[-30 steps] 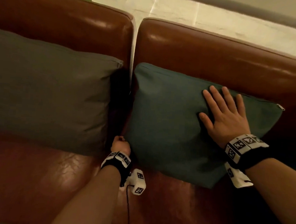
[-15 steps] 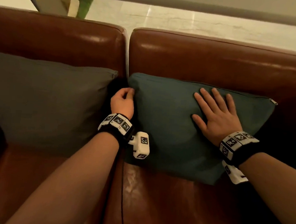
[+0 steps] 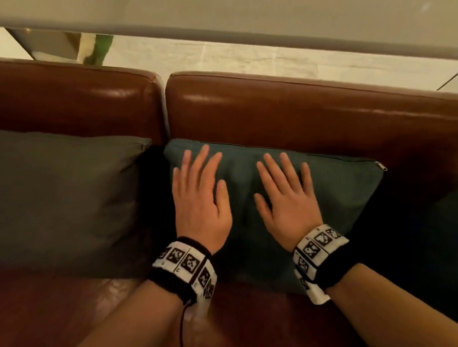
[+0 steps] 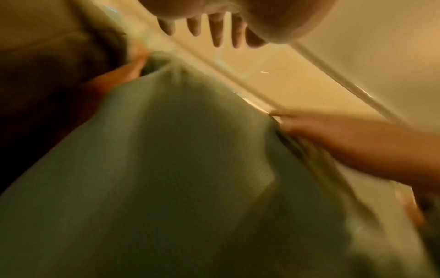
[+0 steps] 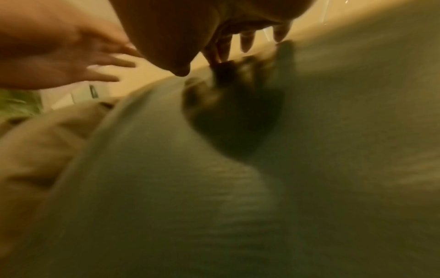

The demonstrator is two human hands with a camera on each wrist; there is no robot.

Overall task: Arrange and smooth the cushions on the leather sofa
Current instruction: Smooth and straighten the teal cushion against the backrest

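Note:
A teal cushion (image 3: 340, 186) leans against the right backrest of the brown leather sofa (image 3: 294, 115). Both my hands lie flat on its front face with fingers straight and spread. My left hand (image 3: 202, 196) is on the cushion's left part, my right hand (image 3: 285, 199) near its middle. A grey cushion (image 3: 58, 196) stands against the left backrest, untouched. In the blurred left wrist view the teal cushion (image 4: 166, 178) fills the frame under my left fingers (image 4: 216, 30). The right wrist view shows the teal cushion (image 5: 238, 188), blurred, with my right fingers (image 5: 247, 43) above it.
A dark cushion edge (image 3: 450, 243) shows at the far right. The leather seat (image 3: 50, 310) runs along the front. Behind the sofa lie a pale floor (image 3: 257, 61) and a wall base. A thin cable (image 3: 183, 330) hangs from my left wristband.
My left hand left the gap between the cushions, where it was curled at the teal cushion's edge, and now lies flat on its face. The right hand stayed pressed flat. The view tilted upward.

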